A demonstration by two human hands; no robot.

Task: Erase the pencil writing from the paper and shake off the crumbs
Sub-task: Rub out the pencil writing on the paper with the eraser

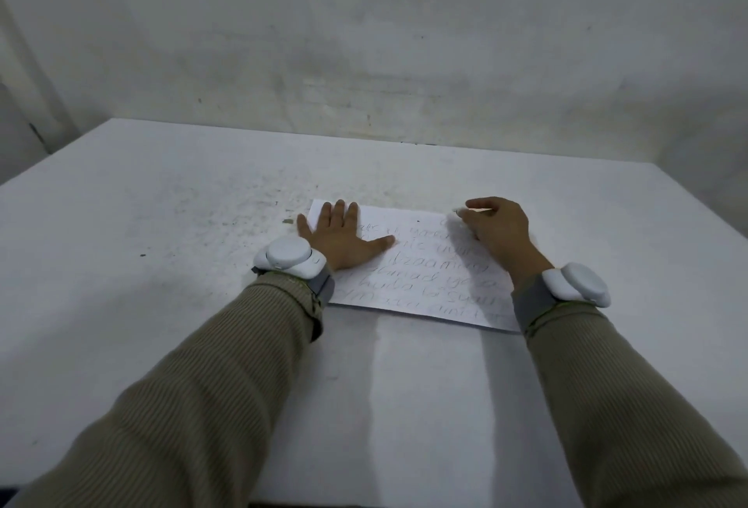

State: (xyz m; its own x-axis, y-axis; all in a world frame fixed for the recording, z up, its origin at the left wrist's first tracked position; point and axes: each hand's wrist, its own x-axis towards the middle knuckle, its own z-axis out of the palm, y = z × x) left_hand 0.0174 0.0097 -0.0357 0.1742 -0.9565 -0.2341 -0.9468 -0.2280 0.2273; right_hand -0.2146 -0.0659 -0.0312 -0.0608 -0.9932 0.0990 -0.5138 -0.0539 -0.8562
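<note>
A white sheet of paper [421, 272] with several lines of pencil writing lies on the white table [162, 224]. My left hand [340, 236] lies flat on the sheet's left part, fingers spread, pressing it down. My right hand [496, 228] is over the sheet's upper right corner, its fingers curled around a small whitish eraser [461, 214] whose tip touches the paper; most of the eraser is hidden by the fingers and blurred.
Dark eraser crumbs and specks [251, 216] are scattered on the table left of and beyond the paper. A grey wall [364, 42] stands right behind the table's far edge. Both wrists carry white strapped devices.
</note>
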